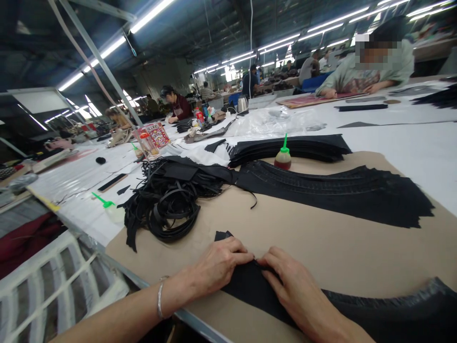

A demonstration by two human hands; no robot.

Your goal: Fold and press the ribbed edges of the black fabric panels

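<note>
A curved black piece of leather-like sheet (pixel 255 286) lies on the tan board at the table's front edge. Its right part carries a shiny band along the upper edge. My left hand (pixel 223 262), with a bracelet at the wrist, has its fingers closed on the piece's upper edge. Close beside it, my right hand (pixel 285 276) pinches the same edge between thumb and fingers. The fingertips of both hands nearly meet there. Whether the edge is folded under them is hard to see. Beyond my hands sits a tangled heap of black strips (pixel 174 190).
Stacked black curved pieces (pixel 332 190) fan across the tan board (pixel 200 267). A green-tipped squeeze bottle (pixel 283 157) stands among them, another bottle (pixel 112 209) lies tilted at left. A white plastic crate (pixel 53 286) is below the table's left edge. A co-worker (pixel 371 71) works across the table.
</note>
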